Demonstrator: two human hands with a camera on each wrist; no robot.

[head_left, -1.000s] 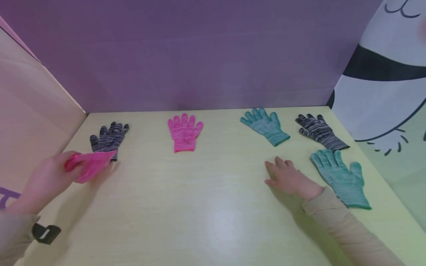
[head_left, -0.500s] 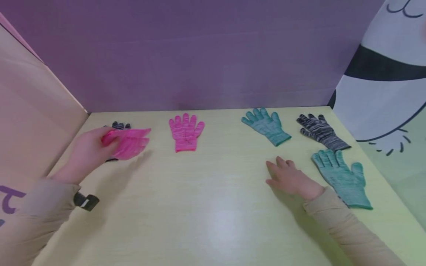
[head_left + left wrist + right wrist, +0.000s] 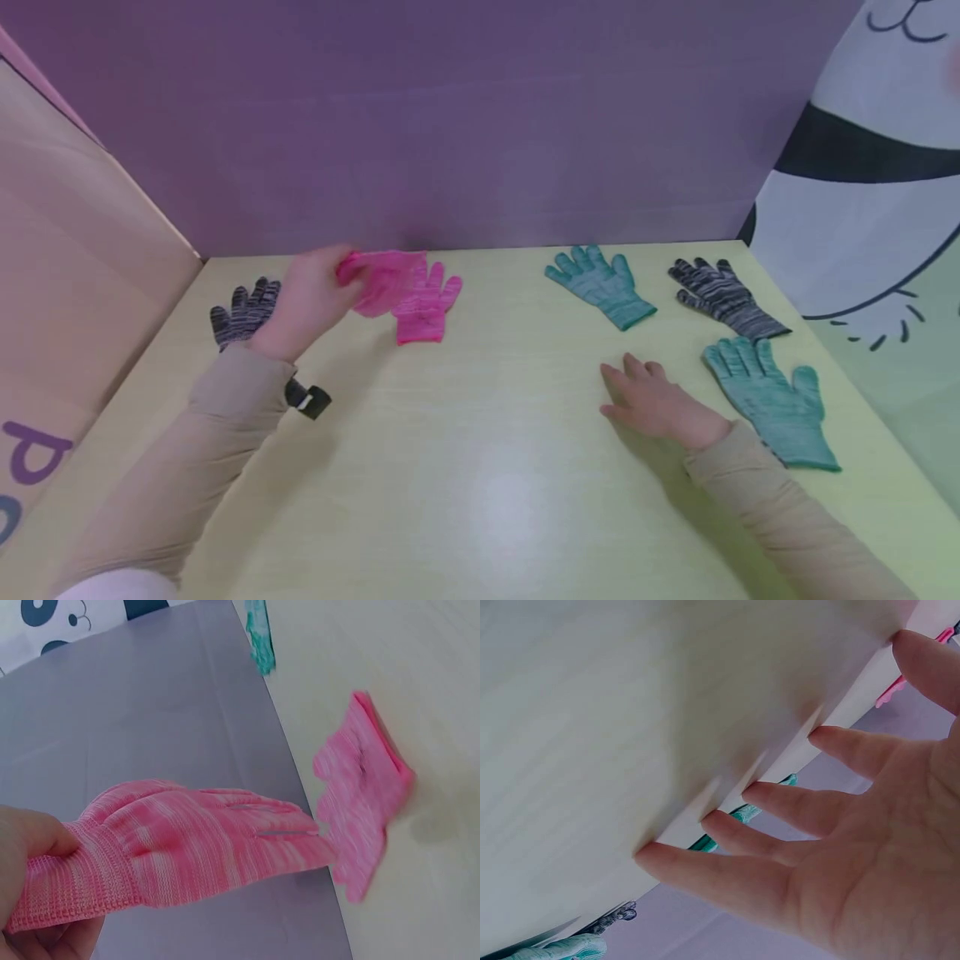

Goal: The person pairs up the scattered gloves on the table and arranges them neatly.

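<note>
My left hand (image 3: pixel 315 292) pinches a pink knit glove (image 3: pixel 384 282) by its cuff, thumb on one side and fingers beneath. The held glove is up off the table, its fingers pointing away from my hand in the left wrist view. Behind it in the head view lies a second pink glove (image 3: pixel 422 321), flat, cuff toward me and partly covered by the held one. My right hand (image 3: pixel 652 400) rests on the table with fingers spread and fingertips touching the surface, as the right wrist view (image 3: pixel 855 825) shows. It holds nothing.
A dark striped glove (image 3: pixel 243 312) lies left, partly behind my left hand. On the right lie a teal glove (image 3: pixel 600 283), another dark striped glove (image 3: pixel 727 296) and a larger teal glove (image 3: pixel 780 408) beside my right forearm. A purple panel (image 3: pixel 480 125) stands at the table's back edge.
My left hand has carried the pink glove from the left side rightward and farther back, past the dark glove to the flat pink one. My right hand has stayed in place.
</note>
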